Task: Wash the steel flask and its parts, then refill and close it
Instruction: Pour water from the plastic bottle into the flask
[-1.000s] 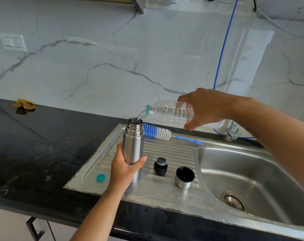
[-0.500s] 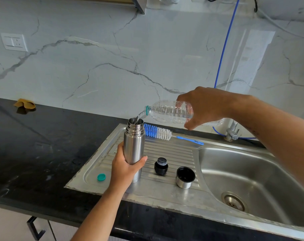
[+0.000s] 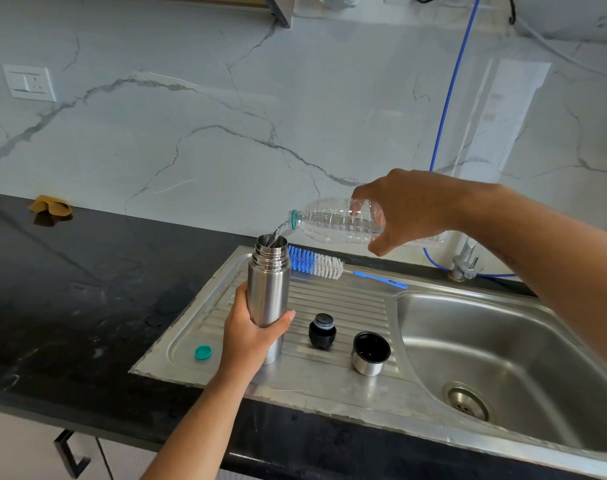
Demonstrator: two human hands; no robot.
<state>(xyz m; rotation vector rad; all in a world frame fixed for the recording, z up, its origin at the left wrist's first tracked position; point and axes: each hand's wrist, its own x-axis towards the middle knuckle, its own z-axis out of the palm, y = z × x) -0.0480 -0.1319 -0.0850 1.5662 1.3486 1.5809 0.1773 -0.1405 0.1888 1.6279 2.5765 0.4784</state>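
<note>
The steel flask stands upright and uncapped on the ribbed drainboard. My left hand grips its lower body. My right hand holds a clear plastic bottle tipped almost level, its mouth just above the flask's opening, and a thin stream of water runs from it into the flask. To the right of the flask, the black stopper and the steel cup lid, open side up, sit on the drainboard.
A blue and white bottle brush lies along the drainboard's back edge. A teal bottle cap lies left of the flask. The sink basin with its drain is at the right, a tap behind it. A yellow cloth lies far left on the black counter.
Water keeps pouring from the bottle into the flask. Both hands, the flask and the parts have stayed where they were.
</note>
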